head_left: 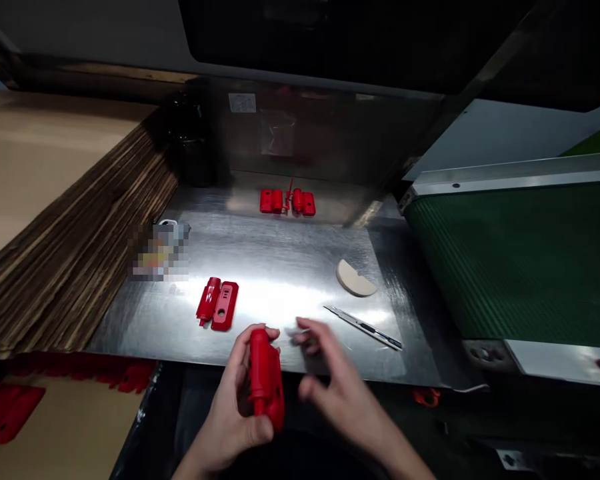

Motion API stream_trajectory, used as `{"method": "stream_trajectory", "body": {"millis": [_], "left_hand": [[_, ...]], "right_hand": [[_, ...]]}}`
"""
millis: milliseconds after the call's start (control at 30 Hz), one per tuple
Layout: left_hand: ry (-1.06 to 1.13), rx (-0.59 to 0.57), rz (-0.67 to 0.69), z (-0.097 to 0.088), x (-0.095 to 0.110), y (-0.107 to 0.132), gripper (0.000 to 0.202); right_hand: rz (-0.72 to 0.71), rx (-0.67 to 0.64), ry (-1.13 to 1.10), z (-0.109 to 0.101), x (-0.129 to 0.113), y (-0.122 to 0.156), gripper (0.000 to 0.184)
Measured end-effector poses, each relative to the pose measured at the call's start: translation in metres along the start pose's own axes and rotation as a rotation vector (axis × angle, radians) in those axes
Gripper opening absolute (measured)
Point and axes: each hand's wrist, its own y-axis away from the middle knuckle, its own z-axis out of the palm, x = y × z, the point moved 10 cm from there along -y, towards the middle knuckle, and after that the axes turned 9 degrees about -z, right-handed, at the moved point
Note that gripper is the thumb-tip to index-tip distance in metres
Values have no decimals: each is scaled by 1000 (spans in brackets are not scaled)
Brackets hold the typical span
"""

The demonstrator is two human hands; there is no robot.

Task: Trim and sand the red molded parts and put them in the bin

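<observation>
Just over the near edge of the worktop, the person's left hand (230, 413) has its grip closed around a red moulded plastic part (266, 380), thumb across the lower end. Just beside it, the right hand (345, 393) holds nothing, its grip spread and slightly blurred. On the metal-topped worktop (280, 293), a snap-off utility knife (365, 328) lies right, and a red plastic pair (217, 305) lies left. Farther on sit a cream half-disc (355, 279) and a row of red parts (287, 202). Stacked corrugated cardboard (75, 233) borders the left; a green conveyor belt (510, 260) runs along the right.
</observation>
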Motion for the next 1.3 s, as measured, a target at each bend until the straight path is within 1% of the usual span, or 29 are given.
{"method": "stream_trajectory", "body": {"millis": [33, 67, 100, 133, 167, 200, 300, 400, 433, 500, 567, 633, 700, 767, 867, 933, 1000, 1100, 1300], "left_hand": [[-18, -36, 21, 2, 3, 1, 113], [-48, -72, 36, 3, 6, 2, 108], [-88, -101, 41, 5, 8, 2, 106], [-140, -123, 40, 7, 10, 3, 106], [-204, -144, 26, 10, 11, 3, 106], [-273, -164, 5, 14, 11, 3, 105], [-436, -198, -17, 23, 14, 3, 106], [-501, -189, -25, 27, 16, 4, 114], [-518, -184, -25, 27, 17, 5, 116], [-560, -186, -16, 29, 19, 9, 116], [-595, -204, -5, 33, 23, 15, 112], [-620, -226, 7, 39, 29, 21, 109], [-639, -241, 14, 45, 34, 27, 106], [-653, -254, 25, 49, 38, 32, 106], [-690, -242, 35, 49, 39, 39, 113], [-717, -228, 48, 47, 40, 42, 114], [-731, -221, 64, 46, 42, 44, 109], [-738, -212, 93, 49, 47, 45, 104], [-790, -202, 108, 58, 54, 42, 106]], "right_hand": [[7, 118, 162, -27, 8, -4, 50], [36, 218, 338, -52, 16, -8, 38], [68, 265, 463, -71, 23, -12, 33], [95, 271, 552, -84, 30, -16, 27], [110, 244, 598, -91, 36, -20, 22], [109, 205, 617, -93, 41, -24, 18], [86, 127, 681, -88, 41, -27, 16], [76, 106, 702, -81, 27, -19, 19], [79, 89, 669, -79, 20, -15, 20], [76, 4, 494, -71, 3, -8, 22], [44, -157, 248, -54, -22, -1, 25], [-18, -319, 56, -35, -53, 4, 27], [-69, -417, 6, -23, -77, 6, 30], [-97, -447, 52, -17, -91, 4, 35], [-136, -473, 161, -10, -99, 3, 34], [-153, -488, 198, -6, -101, 4, 32], [-160, -488, 236, -5, -101, 5, 30], [-187, -465, 281, -6, -103, 5, 28], [-195, -420, 310, -7, -106, 7, 32]]}}
